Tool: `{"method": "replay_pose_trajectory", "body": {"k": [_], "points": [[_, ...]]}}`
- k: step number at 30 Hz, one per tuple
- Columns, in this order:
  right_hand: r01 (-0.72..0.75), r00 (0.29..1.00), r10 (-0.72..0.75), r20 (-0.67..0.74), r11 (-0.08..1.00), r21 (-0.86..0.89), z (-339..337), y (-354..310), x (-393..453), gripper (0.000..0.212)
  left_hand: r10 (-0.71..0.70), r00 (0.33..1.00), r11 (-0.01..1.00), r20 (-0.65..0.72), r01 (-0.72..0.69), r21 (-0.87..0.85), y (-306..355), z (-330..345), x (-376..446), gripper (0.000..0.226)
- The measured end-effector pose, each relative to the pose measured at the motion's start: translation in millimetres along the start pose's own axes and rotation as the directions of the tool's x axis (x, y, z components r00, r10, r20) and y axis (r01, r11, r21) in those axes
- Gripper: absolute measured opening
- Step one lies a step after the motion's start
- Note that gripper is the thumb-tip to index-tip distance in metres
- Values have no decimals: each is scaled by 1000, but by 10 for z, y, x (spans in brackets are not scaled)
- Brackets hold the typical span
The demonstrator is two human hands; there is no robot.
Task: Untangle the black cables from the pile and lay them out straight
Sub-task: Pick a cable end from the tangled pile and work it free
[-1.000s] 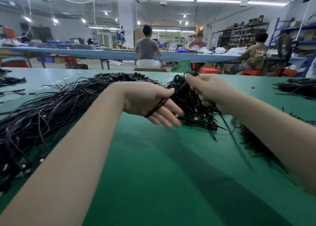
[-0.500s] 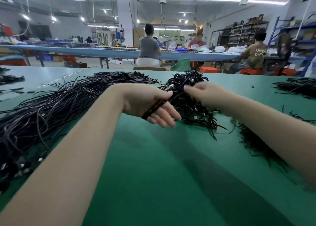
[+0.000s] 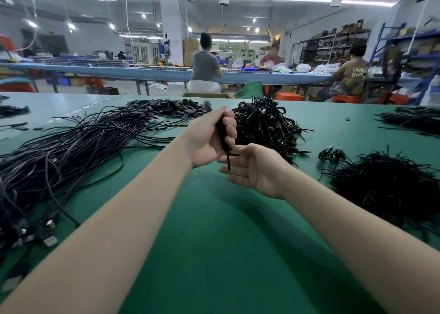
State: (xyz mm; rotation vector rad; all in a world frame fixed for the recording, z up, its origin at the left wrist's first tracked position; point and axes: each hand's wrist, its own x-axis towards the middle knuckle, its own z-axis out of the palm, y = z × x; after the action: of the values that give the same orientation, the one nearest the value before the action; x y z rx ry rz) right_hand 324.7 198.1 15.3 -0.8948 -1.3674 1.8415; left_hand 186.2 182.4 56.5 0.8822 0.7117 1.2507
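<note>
My left hand (image 3: 209, 137) is the grip that matters here: its fingers are curled tight round a short bundle of black cables (image 3: 222, 135), held upright above the table (image 3: 214, 230); one thin cable end (image 3: 228, 162) hangs out below the fist. My right hand (image 3: 256, 168) sits just under and beside it, palm turned up, fingers relaxed and spread, holding nothing; the hanging end lies across or just in front of its fingers, and I cannot tell whether it touches them.

Behind both hands lies the tangled pile (image 3: 266, 123) of coiled black cables, some with metal plugs showing; to my left a broad sheaf of long cables (image 3: 71, 152) is spread out roughly lengthwise, plugs toward me, which I take to be the laid-out lot; to my right lies a bushier dark heap (image 3: 385, 190), with a small coiled cable (image 3: 331, 154) just beside it; a scatter of small flat black pieces (image 3: 166, 109) lies further back.

I judge the step to be mid-cycle: a bundle is out of the pile and gathered in the fist, but not yet pulled straight; next, I think, the right hand should close on the loose end and draw it through while the left hand eases its hold; then the length goes onto the sheaf at left, plugs aligned; pulling too hard against a snag could kink it.
</note>
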Motion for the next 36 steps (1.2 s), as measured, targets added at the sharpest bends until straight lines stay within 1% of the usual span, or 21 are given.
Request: {"method": "replay_pose_trajectory", "body": {"k": [1,3,6,8,10,11,12,14,17,19,22,25,27,28,30,31,32,33,34,35,36], "points": [[3,1000,-1,-15,998,70,-14,34,33,25,-27,1000,999,-3,28,37,-62,-8,9,35],[38,996,-31,-82,995,87,-30,120,78,33,-73,996,990,-41,78,114,-173,-39,30,36],[120,976,-116,-185,993,10,-104,230,124,32,-130,985,973,-110,148,179,-216,-126,40,35],[184,959,-202,-200,977,-103,-163,276,148,32,-153,975,926,-163,199,321,-196,-177,41,34],[250,944,-296,-147,930,-268,-185,320,161,28,-111,970,838,-217,209,505,-212,-199,63,34],[280,939,-331,-98,896,-344,-181,340,156,26,-89,970,812,-225,202,547,-237,-198,77,34],[306,932,-359,-54,856,-417,-176,359,148,25,-78,972,806,-224,194,559,-268,-192,90,34],[332,917,-399,-25,794,-510,-170,379,133,25,-73,976,840,-205,171,514,-322,-165,106,32],[333,897,-440,-44,737,-588,-164,378,123,28,-48,982,914,-182,117,387,-377,-110,124,28],[314,888,-458,-39,666,-676,-143,382,119,29,-14,982,907,-186,91,412,-415,-71,145,29],[310,865,-501,-15,558,-770,-103,376,127,24,48,980,880,-193,51,473,-462,-53,174,31],[269,869,-494,-19,504,-821,-44,390,133,22,109,975,837,-196,16,546,-508,-48,195,34],[227,853,-520,-51,457,-860,-29,410,148,22,132,974,800,-185,6,600,-551,-23,210,37],[204,844,-531,-72,443,-873,-30,417,154,24,135,976,775,-169,2,632,-563,-19,222,39],[156,832,-536,-144,474,-867,-64,405,170,30,125,986,710,-111,-11,704,-561,-1,224,41],[127,822,-536,-190,499,-857,-94,392,173,31,139,987,656,-82,-30,754,-547,-3,213,42],[104,810,-542,-226,512,-853,-131,386,179,30,213,976,550,-54,-74,832,-539,-22,216,41],[88,801,-544,-250,520,-850,-167,381,180,28,352,936,374,-16,-125,919,-532,-60,222,39],[75,795,-546,-263,519,-851,-194,381,171,26,527,847,136,67,-162,977,-532,-117,220,32],[59,800,-542,-256,497,-866,-206,386,155,24,643,741,-105,191,-161,981,-542,-163,187,24],[42,809,-537,-238,458,-888,-205,391,141,23,665,672,-320,325,-136,937,-565,-211,152,30]]}}
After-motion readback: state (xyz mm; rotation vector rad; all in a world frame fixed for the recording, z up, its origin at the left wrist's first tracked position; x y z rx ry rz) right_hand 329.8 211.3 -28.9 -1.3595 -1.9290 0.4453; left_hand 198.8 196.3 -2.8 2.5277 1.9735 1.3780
